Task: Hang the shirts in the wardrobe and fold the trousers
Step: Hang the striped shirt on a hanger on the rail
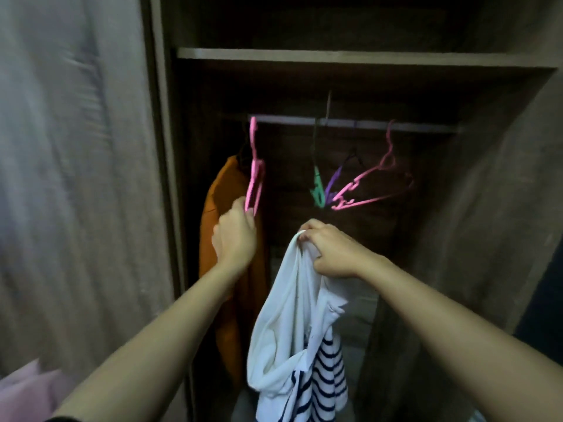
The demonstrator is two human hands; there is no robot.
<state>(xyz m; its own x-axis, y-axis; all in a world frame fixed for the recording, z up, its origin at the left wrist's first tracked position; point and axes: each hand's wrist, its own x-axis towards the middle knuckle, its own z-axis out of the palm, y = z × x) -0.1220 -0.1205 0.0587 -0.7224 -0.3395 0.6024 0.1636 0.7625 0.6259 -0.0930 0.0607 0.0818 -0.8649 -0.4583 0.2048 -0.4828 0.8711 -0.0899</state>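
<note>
I face an open dark wooden wardrobe with a rail point(350, 123) under a shelf. My left hand point(236, 236) pinches the lower end of a pink hanger point(254, 178) that hangs on the rail's left part. Just left of it hangs an orange garment point(219, 214). My right hand point(332, 251) grips the top of a white shirt with navy stripes point(292, 330), which dangles in front of the wardrobe. Further right on the rail hang a green hanger point(317, 187), a purple hanger point(335, 178) and another pink hanger point(374, 184), all without clothes.
A pale curtain point(70, 178) fills the left side beside the wardrobe's left wall point(166, 178). The wardrobe's right wall point(487, 208) stands close by my right arm. A shelf point(350, 57) spans above the rail. Pink fabric point(24, 388) lies at the bottom left.
</note>
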